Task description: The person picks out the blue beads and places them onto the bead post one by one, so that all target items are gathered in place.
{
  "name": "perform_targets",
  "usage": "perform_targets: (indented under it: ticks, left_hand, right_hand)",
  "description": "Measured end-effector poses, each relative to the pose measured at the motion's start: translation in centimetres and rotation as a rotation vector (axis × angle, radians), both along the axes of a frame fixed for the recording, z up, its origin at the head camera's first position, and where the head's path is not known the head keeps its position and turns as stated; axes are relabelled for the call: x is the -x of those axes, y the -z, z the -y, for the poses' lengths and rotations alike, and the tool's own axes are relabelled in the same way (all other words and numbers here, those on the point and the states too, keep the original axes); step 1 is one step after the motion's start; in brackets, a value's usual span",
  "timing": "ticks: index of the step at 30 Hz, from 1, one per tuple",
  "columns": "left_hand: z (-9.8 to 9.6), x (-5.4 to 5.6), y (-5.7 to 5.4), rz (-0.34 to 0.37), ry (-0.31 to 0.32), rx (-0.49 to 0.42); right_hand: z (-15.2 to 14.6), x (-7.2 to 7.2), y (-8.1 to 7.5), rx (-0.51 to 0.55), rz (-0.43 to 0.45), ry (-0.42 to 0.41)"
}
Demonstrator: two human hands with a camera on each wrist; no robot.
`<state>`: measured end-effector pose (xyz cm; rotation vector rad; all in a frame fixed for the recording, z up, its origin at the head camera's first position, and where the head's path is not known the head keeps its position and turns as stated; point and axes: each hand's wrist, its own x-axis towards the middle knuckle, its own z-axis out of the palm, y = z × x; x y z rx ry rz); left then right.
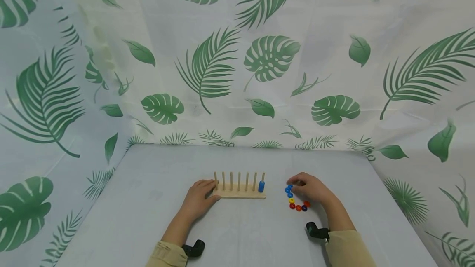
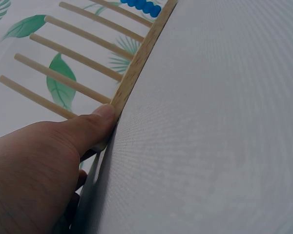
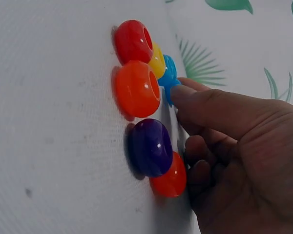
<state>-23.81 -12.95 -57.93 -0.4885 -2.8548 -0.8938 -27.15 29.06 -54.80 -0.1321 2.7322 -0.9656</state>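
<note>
A wooden peg board [image 1: 241, 194] with a row of upright pegs stands mid-table, and blue beads [image 1: 261, 186] are stacked on its rightmost peg. My left hand [image 1: 200, 199] grips the board's left end, its thumb [image 2: 103, 114] lying along the front edge in the left wrist view. To the right, my right hand [image 1: 313, 188] pinches a blue bead [image 3: 174, 92] between thumb and index finger, at the far end of a curved line of loose beads. Its other fingers are curled under the palm. In that line are more blue beads, a yellow bead [image 1: 291, 200] and a red bead [image 1: 292, 206].
Closer to me in the curve lie an orange bead [image 3: 136, 88], a dark purple bead [image 3: 151, 147] and a red-orange bead [image 3: 169, 176]. The white table [image 1: 245, 234] meets leaf-printed cloth walls [image 1: 222, 127] at the back and sides. A black wrist camera [image 1: 317, 230] sits on the right wrist.
</note>
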Motion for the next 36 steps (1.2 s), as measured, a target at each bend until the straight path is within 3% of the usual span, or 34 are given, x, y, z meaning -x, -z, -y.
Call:
perform_targets:
  ticks: [17,36]
  left_hand:
    - [0.09,0.05,0.16,0.000,0.002,-0.016]
    - [0.11,0.06,0.09,-0.017,0.006,-0.010]
  right_hand:
    - [0.32,0.15,0.32,-0.037,-0.031,0.009]
    - [0.47,-0.29,-0.57,-0.033,-0.046,0.054]
